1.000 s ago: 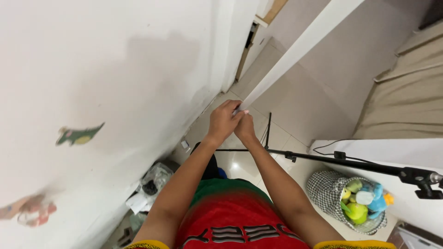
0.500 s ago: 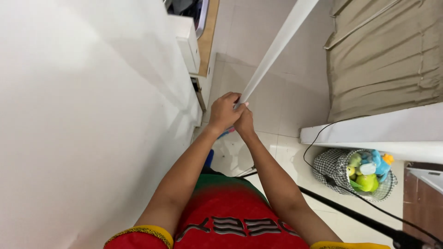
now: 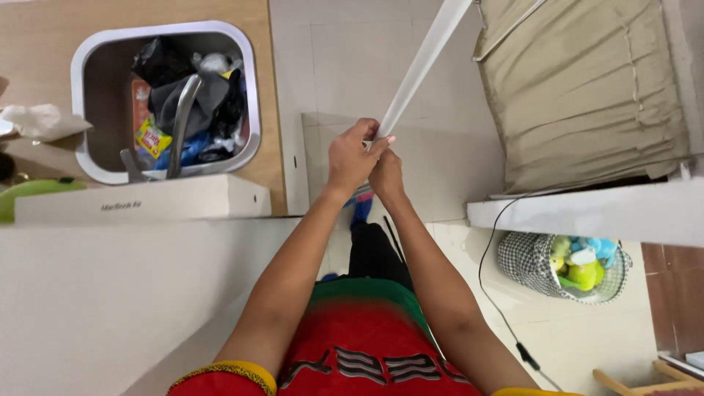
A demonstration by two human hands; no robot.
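The person is wearing a short-sleeved top (image 3: 367,352), mostly red across the chest. A green band is running around its neckline, curving from one shoulder to the other. Lower on the chest a row of dark grey shapes with pale outlines is crossing the red cloth. Each sleeve is ending in a yellow hem; the left one is also showing a thin patterned edge of red and dark stitching beside the yellow. Both forearms are showing bare from sleeve to wrist, with no watch, band or ring visible. Below the top, dark trousers (image 3: 375,253) are showing, black, with a scrap of blue beside them.
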